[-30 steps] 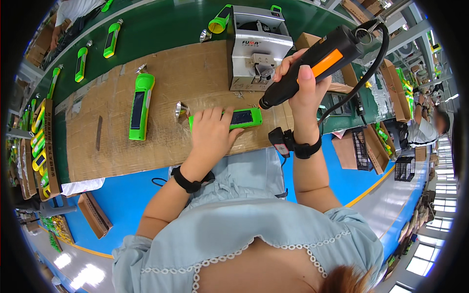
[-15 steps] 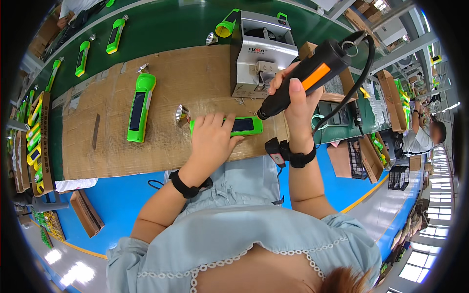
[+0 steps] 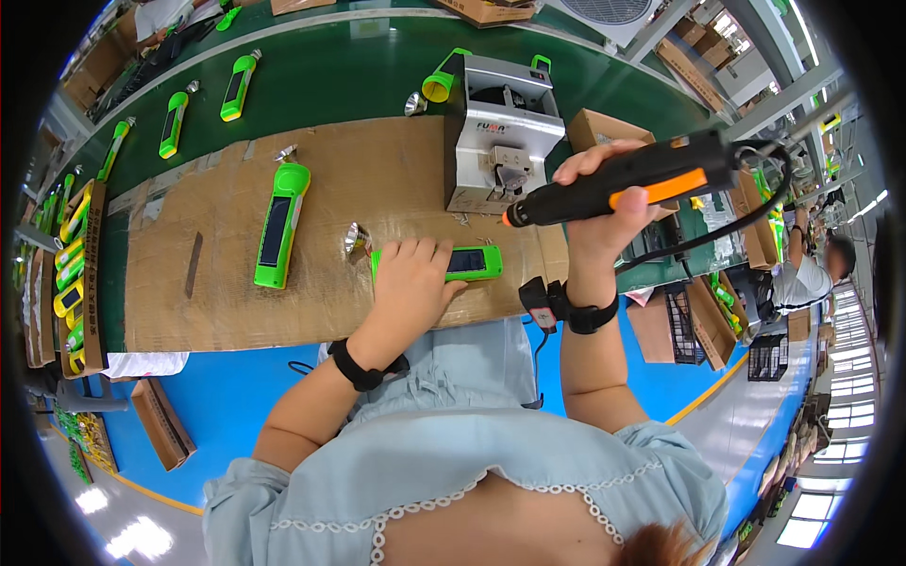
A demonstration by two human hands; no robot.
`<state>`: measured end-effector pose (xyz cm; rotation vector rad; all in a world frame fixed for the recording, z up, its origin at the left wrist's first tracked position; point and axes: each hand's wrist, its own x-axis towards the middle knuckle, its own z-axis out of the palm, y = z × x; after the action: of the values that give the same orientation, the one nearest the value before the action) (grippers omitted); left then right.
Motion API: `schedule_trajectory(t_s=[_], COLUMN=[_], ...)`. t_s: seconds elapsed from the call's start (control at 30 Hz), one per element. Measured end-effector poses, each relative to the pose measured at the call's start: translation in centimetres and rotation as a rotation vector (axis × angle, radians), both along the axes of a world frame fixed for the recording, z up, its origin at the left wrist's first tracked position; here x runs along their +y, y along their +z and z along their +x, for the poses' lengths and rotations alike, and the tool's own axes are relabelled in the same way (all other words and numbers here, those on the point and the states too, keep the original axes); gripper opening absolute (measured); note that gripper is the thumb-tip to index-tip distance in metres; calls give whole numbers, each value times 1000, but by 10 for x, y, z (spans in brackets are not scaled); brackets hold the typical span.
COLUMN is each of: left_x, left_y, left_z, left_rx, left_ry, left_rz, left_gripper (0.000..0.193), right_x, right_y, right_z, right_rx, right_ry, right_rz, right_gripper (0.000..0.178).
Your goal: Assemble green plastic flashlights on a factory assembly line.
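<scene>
My right hand point(image 3: 604, 226) is wrapped round a black and orange electric screwdriver point(image 3: 675, 172), held nearly level with its cord trailing right. Its tip points left, in front of the silver screw feeder point(image 3: 479, 160), apart from the work below. My left hand point(image 3: 408, 281) presses over a green flashlight body point(image 3: 478, 263) lying crosswise on the cardboard, covering its middle. Beside that body's left end sits a shiny reflector point(image 3: 356, 239). Farther left, another green flashlight point(image 3: 281, 226) lies lengthwise, with its own loose reflector point(image 3: 286, 154) at the head.
Several more flashlights point(image 3: 175, 124) lie along the green bench at the far left. A carton of flashlights point(image 3: 92, 283) stands at the left edge. Behind the feeder lies a green flashlight housing point(image 3: 438, 87). A co-worker point(image 3: 810, 274) sits at the far right.
My right hand has swung the screwdriver from a downward slant to nearly level, its tip now off the flashlight's right end. My left hand stays on the flashlight; the view has shifted slightly.
</scene>
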<state>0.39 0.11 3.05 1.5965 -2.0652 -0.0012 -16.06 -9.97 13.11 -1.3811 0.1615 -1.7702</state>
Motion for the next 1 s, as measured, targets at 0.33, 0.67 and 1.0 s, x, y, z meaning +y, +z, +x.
schedule_trajectory(t_s=[0.33, 0.67, 1.0], left_x=[9, 12, -5], left_y=[27, 19, 5], left_z=[32, 43, 26], left_rx=[57, 138, 55], left_ry=[-14, -57, -110], left_rz=[-20, 81, 60], left_gripper=[51, 44, 53], right_x=[-29, -34, 25], right_y=[28, 16, 0], right_z=[18, 14, 30], right_rx=[131, 200, 130], right_ry=[-294, -138, 198], right_rz=[-83, -20, 148], right_gripper=[35, 37, 61])
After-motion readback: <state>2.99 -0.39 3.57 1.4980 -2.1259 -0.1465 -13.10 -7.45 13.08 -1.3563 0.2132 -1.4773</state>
